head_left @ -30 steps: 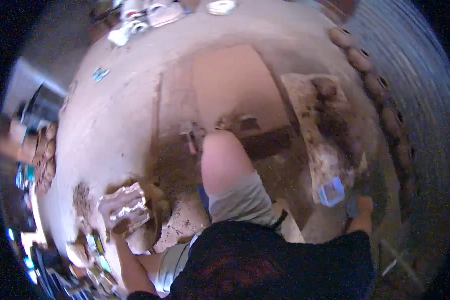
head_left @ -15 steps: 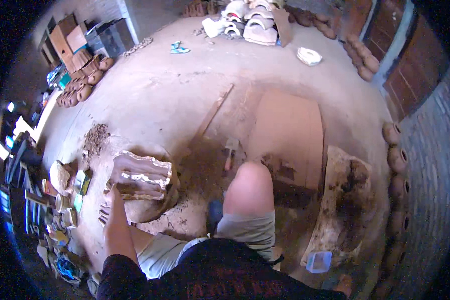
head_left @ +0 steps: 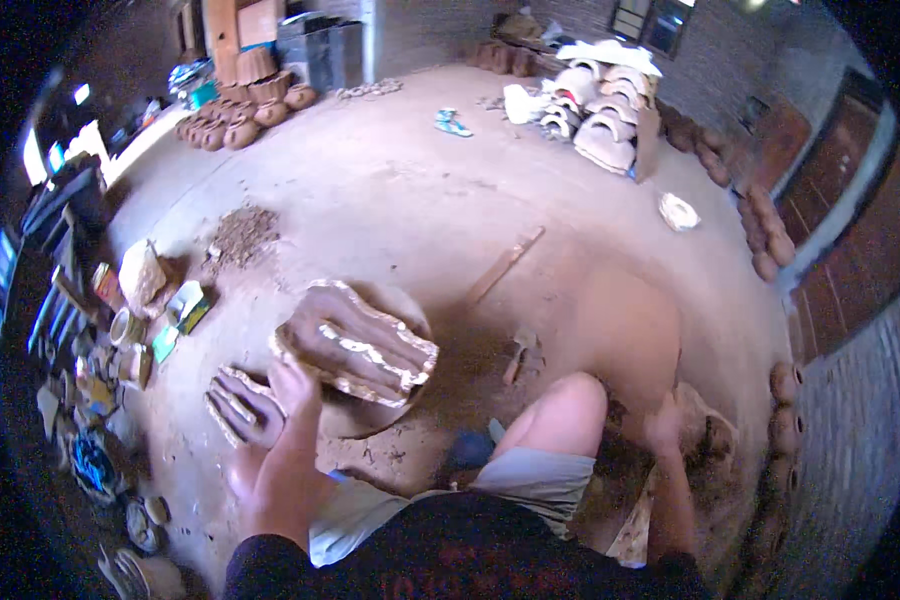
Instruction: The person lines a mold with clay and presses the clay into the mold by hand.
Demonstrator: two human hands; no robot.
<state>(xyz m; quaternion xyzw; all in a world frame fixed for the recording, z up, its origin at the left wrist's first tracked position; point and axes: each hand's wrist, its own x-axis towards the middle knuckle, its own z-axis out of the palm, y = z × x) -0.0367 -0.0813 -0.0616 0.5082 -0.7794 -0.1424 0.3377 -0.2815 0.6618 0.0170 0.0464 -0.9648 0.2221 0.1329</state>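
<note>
A clay-lined mould (head_left: 345, 340) with pale, ragged edges lies tilted over a round stand (head_left: 415, 305). It has a pale ridge along its middle. My left hand (head_left: 295, 390) is at its near left corner, fingers closed over the edge. Beside that hand, a smaller piece (head_left: 232, 405) with the same pale rims lies on the floor. To the right, my right hand (head_left: 662, 425) is by the near corner of a flat brown board (head_left: 610, 320), over a stained cloth (head_left: 715, 420). Blur hides its fingers.
A trowel (head_left: 520, 360) and a wooden strip (head_left: 507, 265) lie beyond my knee. Crumbled clay (head_left: 245, 235) is at the left, near a green box (head_left: 187, 305). Clay pots (head_left: 240, 125) and stacked arched pieces (head_left: 610, 125) stand farther back; more pots (head_left: 785, 385) line the right wall.
The view has swung, shifting the scene rightward and down. My right hand has come into sight near the board. The mould now sits more slanted, and the smaller piece beside it shows more fully.
</note>
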